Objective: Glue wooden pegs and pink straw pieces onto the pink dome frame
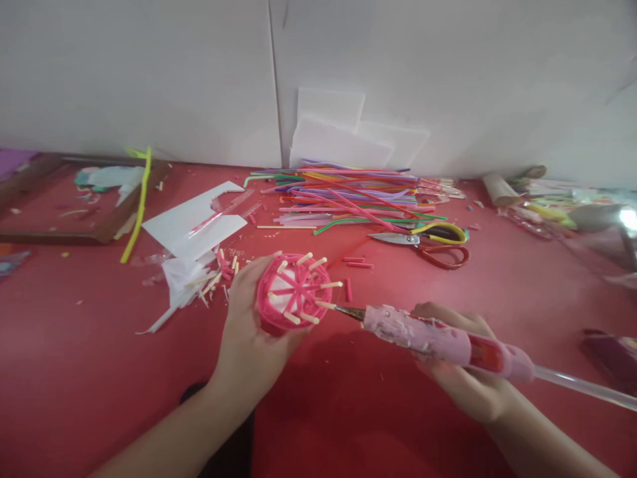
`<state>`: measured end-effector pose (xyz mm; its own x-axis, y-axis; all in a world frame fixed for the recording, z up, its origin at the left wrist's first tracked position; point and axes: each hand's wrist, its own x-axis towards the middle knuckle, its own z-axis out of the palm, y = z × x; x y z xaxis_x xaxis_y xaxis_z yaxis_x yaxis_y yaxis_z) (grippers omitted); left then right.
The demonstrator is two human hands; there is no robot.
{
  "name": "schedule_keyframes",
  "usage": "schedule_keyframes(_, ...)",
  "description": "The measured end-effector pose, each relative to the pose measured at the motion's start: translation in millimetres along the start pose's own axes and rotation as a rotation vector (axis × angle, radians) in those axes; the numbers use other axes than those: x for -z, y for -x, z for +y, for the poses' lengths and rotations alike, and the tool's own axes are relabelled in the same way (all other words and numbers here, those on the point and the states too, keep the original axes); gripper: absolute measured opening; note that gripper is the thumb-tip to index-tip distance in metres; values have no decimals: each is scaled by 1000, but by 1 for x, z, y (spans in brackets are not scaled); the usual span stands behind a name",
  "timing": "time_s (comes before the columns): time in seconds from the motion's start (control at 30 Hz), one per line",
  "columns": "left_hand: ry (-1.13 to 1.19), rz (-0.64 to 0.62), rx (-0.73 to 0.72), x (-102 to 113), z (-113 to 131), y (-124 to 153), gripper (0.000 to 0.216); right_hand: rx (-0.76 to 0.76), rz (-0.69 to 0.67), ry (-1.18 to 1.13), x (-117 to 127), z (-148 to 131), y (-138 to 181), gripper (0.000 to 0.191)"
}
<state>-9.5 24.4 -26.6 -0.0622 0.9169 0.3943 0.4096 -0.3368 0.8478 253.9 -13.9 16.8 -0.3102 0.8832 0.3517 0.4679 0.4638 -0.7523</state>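
Note:
My left hand (249, 332) is wrapped round a small round craft piece (293, 292), bound in pink strands that cross over a white middle. Several short pale sticks poke out around its rim. In my right hand (468, 372) is a pink hot glue gun (418, 332), its body smeared with dried glue. The metal nozzle (351, 312) points left and meets, or nearly meets, the tip of one stick on the rim. A clear glue stick (582, 385) runs out of the gun's back end. My right fingers are partly hidden behind the gun.
Colourful pipe cleaners (348, 196) lie heaped against the wall, with open scissors (418, 239) before them. Cut white card (199, 222) and scraps (184, 279) lie left of the piece. A brown frame (94, 234) sits far left, a yellow strip (142, 206) at its side.

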Motion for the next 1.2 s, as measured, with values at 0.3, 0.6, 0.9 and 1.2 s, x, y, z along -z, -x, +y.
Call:
schedule_keyframes(0.3, 6, 2, 15, 0, 0, 0, 73, -9, 6, 23, -1, 0, 0, 7)
schedule_keyframes(0.6, -2, -3, 44, 1, 0, 1, 74, -12, -9, 52, 1, -4, -2, 8)
schedule_keyframes(0.9, 14, -2, 50, 1, 2, 1, 74, -65, -3, 24, 0, 7, 8, 6)
schedule_keyframes(1.2, 5, -11, 26, 1, 5, -1, 71, -25, 23, 20, -2, 0, 1, 3)
